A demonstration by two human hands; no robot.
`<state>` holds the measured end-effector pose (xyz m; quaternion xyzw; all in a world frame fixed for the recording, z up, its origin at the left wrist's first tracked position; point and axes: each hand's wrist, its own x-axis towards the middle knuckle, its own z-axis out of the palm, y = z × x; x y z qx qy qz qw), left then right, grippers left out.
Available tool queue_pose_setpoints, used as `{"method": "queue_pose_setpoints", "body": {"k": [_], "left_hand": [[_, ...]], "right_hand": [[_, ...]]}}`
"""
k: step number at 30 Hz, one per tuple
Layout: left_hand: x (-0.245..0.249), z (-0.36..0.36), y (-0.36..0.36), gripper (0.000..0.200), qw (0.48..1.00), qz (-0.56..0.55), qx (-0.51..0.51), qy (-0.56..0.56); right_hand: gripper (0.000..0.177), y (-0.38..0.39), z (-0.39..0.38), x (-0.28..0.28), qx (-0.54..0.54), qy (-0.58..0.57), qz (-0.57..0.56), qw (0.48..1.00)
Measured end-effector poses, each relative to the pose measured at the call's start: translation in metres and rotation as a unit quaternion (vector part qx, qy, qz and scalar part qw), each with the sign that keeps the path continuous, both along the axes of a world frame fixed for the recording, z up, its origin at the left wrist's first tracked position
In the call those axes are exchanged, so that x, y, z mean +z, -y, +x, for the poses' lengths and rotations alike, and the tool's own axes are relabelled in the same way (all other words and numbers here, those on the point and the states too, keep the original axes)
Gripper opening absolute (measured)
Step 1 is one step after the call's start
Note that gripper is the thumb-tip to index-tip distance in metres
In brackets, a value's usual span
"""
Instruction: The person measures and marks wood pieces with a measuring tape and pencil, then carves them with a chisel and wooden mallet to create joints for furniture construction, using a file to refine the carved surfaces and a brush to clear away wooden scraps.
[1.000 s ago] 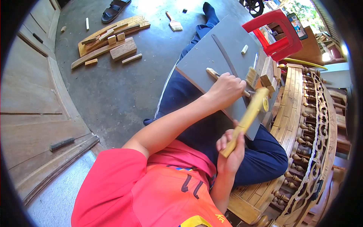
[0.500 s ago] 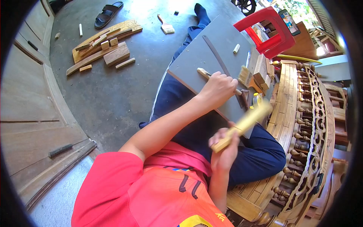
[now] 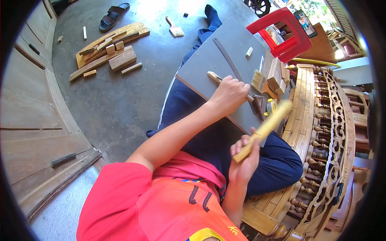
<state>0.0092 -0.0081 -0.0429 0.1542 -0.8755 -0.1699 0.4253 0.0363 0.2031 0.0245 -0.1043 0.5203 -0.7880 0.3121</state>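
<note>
My left hand is closed in a fist around a wooden handle over the grey board. One pale end sticks out on the upper left. The other side reaches toward a dark metal piece, though I cannot tell whether the two are joined. Below and to the right, my right hand grips the lower end of a yellowish length of wood. That wood is tilted up to the right and slightly blurred, with a dark line across its middle. Across my lap lies the grey board, with a long dark metal strip on it.
A paintbrush, wood blocks and a yellow tape measure sit by the board's right side. Beyond stands a red plastic stool. A carved wooden bench runs along the right. Wood offcuts, another brush and a sandal lie on the floor.
My right hand and the yellowish wood have shifted to the right, and the wood stands a little steeper. My left hand keeps its grip on the handle, almost still.
</note>
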Motion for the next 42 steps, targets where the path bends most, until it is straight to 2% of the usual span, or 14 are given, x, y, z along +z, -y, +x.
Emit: {"method": "queue_pose_setpoints", "body": {"k": [2, 4, 5, 12, 14, 15, 23, 26, 27, 30, 34, 37, 38, 42], "left_hand": [[0.001, -0.001, 0.001, 0.024, 1.0, -0.003, 0.004, 0.007], [0.005, 0.001, 0.003, 0.025, 1.0, -0.005, -0.007, 0.01], [0.007, 0.004, 0.004, 0.026, 1.0, 0.012, -0.012, 0.016], [0.013, 0.006, 0.0, 0.026, 0.999, 0.005, -0.011, 0.044], [0.016, 0.008, 0.002, 0.022, 0.999, 0.008, -0.012, 0.037], [0.016, 0.009, 0.003, 0.022, 0.999, 0.008, -0.007, 0.035], [0.02, 0.009, -0.001, 0.019, 0.999, 0.016, -0.019, 0.034], [0.019, 0.009, -0.001, 0.02, 0.999, 0.012, -0.016, 0.036], [0.021, 0.009, 0.0, 0.019, 0.999, 0.015, -0.016, 0.035], [0.021, 0.012, -0.001, 0.019, 0.999, 0.028, -0.017, 0.037], [0.022, 0.01, -0.002, 0.017, 0.999, 0.03, -0.023, 0.031], [0.02, 0.009, -0.002, 0.017, 0.999, 0.027, -0.02, 0.031], [0.019, 0.008, -0.001, 0.017, 0.999, 0.026, -0.016, 0.031], [0.023, 0.01, -0.003, 0.02, 0.999, 0.048, -0.003, 0.022]], "right_hand": [[0.045, 0.011, 0.0, -0.004, -0.131, -0.014, -0.025, 0.991], [0.046, -0.005, 0.004, 0.002, 0.166, 0.012, 0.144, 0.976], [0.047, -0.007, 0.006, -0.002, 0.201, -0.006, 0.154, 0.967], [0.038, 0.011, 0.005, -0.001, -0.053, 0.017, -0.034, 0.998], [0.038, -0.001, 0.001, 0.005, 0.197, 0.041, 0.143, 0.969], [0.041, -0.002, 0.004, 0.003, 0.214, 0.06, 0.114, 0.968], [0.044, 0.009, 0.004, 0.003, -0.075, -0.042, -0.034, 0.996], [0.044, -0.01, 0.005, -0.011, 0.187, -0.039, 0.117, 0.975], [0.044, -0.009, 0.007, -0.011, 0.198, 0.004, 0.113, 0.974], [0.044, -0.007, -0.003, -0.003, 0.133, -0.03, 0.057, 0.989], [0.046, 0.007, -0.001, 0.003, -0.065, -0.077, -0.044, 0.994], [0.047, -0.008, -0.001, -0.024, 0.027, -0.069, 0.009, 0.997], [0.046, -0.017, -0.007, -0.017, 0.162, -0.047, 0.095, 0.981], [0.042, -0.014, -0.015, 0.004, 0.174, -0.029, 0.123, 0.977]]}}
